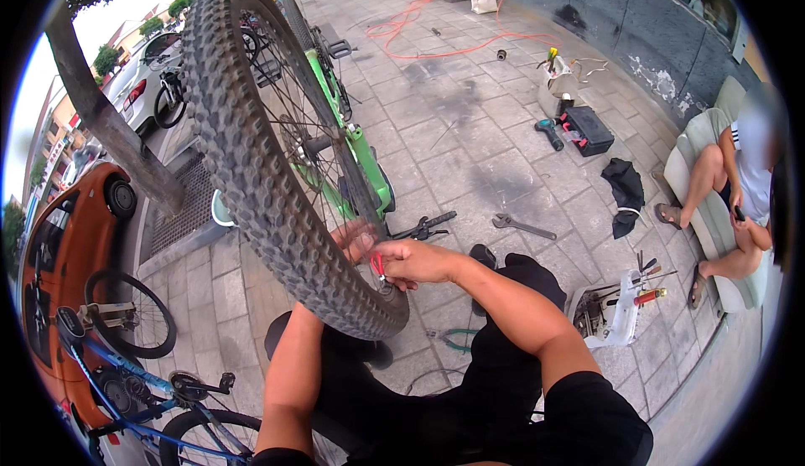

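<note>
While the green bike (369,164) stands on the paving (436,152) with its wheel (225,139) rising in front of the person, both hands work at the near, low part of that wheel. The right hand (415,262) has its fingers clenched on a red tool (377,265), which lies close to the rim's inner side. The left hand (356,241) is just beside it among the spokes, its forearm passing behind the tyre; it is blurred, so whether its fingers grasp anything I cannot tell. The bike's handlebar (428,225) is down near the paving, just past the right hand. To the right of it lies a wrench (527,228), and a green-handled tool (457,331) lies between the person's legs. Farther right are a white tray (625,315) of tools and a black cloth (622,194), with a drill (549,134) beside a black case (589,131) beyond. 1 seated person (746,181) is on a sofa (700,143) at the right. On the left are a blue bike (126,422) and an orange car (80,223).
</note>
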Demonstrator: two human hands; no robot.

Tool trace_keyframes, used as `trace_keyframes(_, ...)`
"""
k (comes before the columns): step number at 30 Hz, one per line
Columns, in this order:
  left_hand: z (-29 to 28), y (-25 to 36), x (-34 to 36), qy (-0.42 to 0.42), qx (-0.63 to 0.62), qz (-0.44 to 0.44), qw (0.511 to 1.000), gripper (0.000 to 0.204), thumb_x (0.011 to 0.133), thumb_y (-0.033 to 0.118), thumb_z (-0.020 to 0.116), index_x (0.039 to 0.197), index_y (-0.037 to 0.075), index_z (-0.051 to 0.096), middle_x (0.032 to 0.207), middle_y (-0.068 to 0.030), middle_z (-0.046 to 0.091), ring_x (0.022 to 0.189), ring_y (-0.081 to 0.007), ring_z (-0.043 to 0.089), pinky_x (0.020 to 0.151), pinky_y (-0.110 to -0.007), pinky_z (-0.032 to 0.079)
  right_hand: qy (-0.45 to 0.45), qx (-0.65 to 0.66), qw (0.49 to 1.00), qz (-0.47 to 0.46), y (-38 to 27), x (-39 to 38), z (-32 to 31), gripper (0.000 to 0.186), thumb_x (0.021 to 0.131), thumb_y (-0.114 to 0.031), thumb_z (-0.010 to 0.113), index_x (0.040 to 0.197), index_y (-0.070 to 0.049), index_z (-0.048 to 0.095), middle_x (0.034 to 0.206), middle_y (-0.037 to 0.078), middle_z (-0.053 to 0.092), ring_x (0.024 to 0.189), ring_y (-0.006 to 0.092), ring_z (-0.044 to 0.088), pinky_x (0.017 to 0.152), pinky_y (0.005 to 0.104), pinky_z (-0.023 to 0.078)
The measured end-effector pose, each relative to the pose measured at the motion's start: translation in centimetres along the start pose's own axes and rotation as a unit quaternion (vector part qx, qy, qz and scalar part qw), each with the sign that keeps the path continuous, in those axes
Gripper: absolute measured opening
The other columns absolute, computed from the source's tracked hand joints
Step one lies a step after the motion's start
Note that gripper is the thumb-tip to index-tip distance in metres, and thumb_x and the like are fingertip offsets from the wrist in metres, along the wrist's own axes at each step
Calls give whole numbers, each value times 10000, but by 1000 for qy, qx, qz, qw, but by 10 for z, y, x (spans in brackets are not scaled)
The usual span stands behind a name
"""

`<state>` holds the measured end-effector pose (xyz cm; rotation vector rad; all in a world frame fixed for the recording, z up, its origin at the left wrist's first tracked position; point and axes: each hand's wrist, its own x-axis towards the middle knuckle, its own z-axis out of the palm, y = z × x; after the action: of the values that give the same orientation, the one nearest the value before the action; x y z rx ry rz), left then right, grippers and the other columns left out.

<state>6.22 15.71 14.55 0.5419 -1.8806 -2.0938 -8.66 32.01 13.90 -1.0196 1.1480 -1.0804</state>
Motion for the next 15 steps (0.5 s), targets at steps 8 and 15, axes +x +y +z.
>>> trace_keyframes(8, 1, -1, 3, -13, -26, -6, 1000, 615, 979, 296, 754, 1432, -59, 535, 1311, -118, 657, 1197, -217, 636, 1057, -345, 499, -23, -30, 999, -19, -11, -8, -4, 250, 1046, -319, 620, 1066, -71, 595, 836, 3, 587, 677, 96, 618, 543, 263, 475)
trace_keyframes(15, 4, -5, 10, -10, -51, 2, 999, 559, 989, 242, 744, 1420, -54, 547, 1310, -120, 660, 1197, -211, 634, 1063, -342, 497, 70, -170, 977, -107, -1, 2, -1, 267, 1051, -336, 610, 996, -74, 619, 784, 1, 584, 649, 82, 585, 543, 267, 455)
